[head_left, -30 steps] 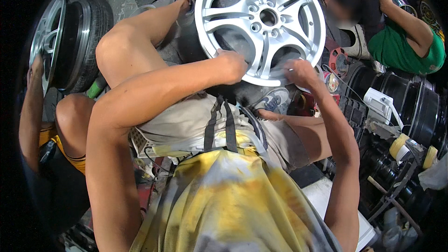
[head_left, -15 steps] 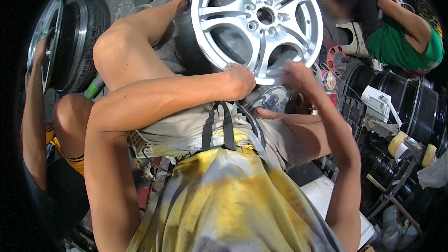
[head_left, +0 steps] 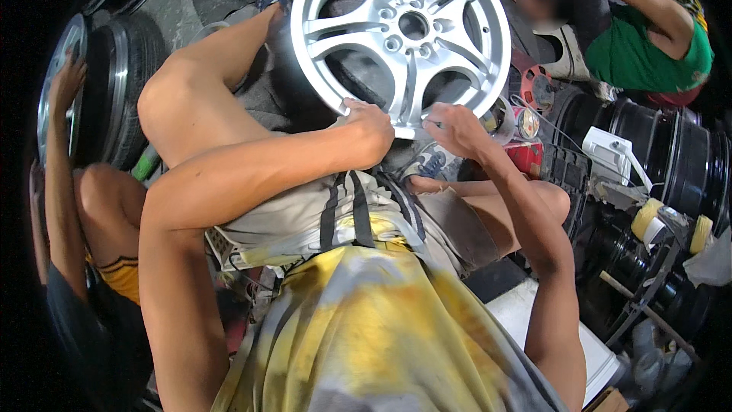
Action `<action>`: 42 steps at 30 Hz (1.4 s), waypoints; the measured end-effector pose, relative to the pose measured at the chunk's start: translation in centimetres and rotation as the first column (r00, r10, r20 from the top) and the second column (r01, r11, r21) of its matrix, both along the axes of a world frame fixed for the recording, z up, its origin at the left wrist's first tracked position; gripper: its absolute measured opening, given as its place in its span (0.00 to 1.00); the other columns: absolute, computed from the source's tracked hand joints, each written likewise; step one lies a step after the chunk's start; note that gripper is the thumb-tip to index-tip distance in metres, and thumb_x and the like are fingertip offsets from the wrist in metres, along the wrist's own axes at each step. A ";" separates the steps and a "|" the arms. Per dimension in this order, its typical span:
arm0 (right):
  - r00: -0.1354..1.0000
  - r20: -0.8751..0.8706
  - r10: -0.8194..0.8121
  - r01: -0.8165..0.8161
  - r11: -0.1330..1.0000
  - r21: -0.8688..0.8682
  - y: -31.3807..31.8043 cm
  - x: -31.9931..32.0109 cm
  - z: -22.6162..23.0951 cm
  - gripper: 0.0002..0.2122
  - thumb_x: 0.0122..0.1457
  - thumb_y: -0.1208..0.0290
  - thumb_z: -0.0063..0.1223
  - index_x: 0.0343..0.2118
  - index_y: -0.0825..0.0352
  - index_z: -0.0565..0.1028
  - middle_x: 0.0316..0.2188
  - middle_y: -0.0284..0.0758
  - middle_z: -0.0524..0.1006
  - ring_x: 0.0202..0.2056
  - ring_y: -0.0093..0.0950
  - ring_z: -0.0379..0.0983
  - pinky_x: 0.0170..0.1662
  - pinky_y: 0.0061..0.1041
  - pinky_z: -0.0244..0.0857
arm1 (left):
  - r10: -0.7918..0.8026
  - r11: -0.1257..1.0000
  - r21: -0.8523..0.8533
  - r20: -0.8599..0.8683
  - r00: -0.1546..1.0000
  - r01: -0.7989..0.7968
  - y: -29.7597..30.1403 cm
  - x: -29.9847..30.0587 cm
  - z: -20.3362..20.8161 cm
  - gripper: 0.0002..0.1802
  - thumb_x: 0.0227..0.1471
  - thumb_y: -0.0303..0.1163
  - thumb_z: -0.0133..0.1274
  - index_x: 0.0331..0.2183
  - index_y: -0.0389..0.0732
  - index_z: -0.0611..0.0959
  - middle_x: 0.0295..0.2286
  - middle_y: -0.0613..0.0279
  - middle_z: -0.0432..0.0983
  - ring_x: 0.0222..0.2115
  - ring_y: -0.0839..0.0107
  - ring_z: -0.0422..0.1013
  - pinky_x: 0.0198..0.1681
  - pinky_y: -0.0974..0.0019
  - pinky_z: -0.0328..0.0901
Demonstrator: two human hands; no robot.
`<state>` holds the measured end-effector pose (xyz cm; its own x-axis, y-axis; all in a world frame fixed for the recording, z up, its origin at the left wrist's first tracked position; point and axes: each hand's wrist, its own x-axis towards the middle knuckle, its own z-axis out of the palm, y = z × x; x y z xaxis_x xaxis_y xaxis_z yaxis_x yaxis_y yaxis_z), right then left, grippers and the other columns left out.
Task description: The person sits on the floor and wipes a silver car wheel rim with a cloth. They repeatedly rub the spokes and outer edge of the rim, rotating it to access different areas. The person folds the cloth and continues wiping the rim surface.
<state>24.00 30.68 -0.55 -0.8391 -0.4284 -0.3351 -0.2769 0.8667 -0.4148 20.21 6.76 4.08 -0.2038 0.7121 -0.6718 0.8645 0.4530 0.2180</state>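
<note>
A silver alloy wheel rim (head_left: pixel 402 99) with paired spokes lies in front of my knees, its near edge between my hands. My left hand (head_left: pixel 364 134) is closed at that near edge, with the thumb over the lip and the other fingers curled out of sight. Just to its right, my right hand (head_left: pixel 457 128) is bent against the same edge, fingertips pressed together at the lip. Whether something small sits in that pinch is hidden.
At left, a person's hand (head_left: pixel 69 80) touches another wheel beside a tyre (head_left: pixel 141 80). A person in a green top (head_left: pixel 648 49) sits at far right. Dark rims (head_left: pixel 690 164), a white box-shaped device (head_left: pixel 606 156), a red container (head_left: pixel 524 157) and yellow rolls (head_left: pixel 648 219) crowd the right side.
The whole view has shifted slightly. My right hand, blurred before, has come a little left along the rim's edge, closer to my left hand. The left-hand person's hand has moved up their wheel.
</note>
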 end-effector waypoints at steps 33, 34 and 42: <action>0.997 -0.037 -0.063 0.069 0.977 0.203 5.9 -0.4 2.4 0.08 0.61 0.65 0.55 0.34 0.64 0.80 0.32 0.44 0.82 0.36 0.47 0.80 0.40 0.44 0.73 | 0.127 0.950 0.260 0.191 0.973 -0.175 -0.4 -0.8 -1.2 0.13 0.50 0.29 0.59 0.39 0.41 0.90 0.37 0.51 0.85 0.39 0.53 0.82 0.41 0.50 0.76; 0.996 -0.064 -0.063 0.076 0.971 0.225 5.6 0.0 2.2 0.08 0.61 0.65 0.55 0.34 0.64 0.80 0.32 0.43 0.82 0.36 0.47 0.80 0.40 0.44 0.73 | 0.085 0.937 0.318 0.193 0.977 -0.145 -0.3 -0.8 -1.4 0.13 0.49 0.29 0.58 0.38 0.40 0.90 0.36 0.50 0.85 0.38 0.53 0.82 0.40 0.52 0.76; 0.890 -0.278 0.363 -0.335 0.931 0.144 -1.5 -2.5 4.0 0.08 0.62 0.75 0.51 0.44 0.64 0.75 0.39 0.36 0.77 0.28 0.33 0.79 0.30 0.32 0.73 | 0.116 0.951 0.268 0.153 0.981 -0.155 -1.1 -1.7 -0.1 0.10 0.46 0.29 0.58 0.32 0.38 0.89 0.32 0.48 0.84 0.35 0.51 0.82 0.36 0.53 0.76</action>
<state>21.46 29.16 3.42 -0.7072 -0.6915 -0.1472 -0.6654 0.7214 -0.1919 18.51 5.63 4.03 -0.2332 0.8460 -0.4795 0.7534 0.4689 0.4610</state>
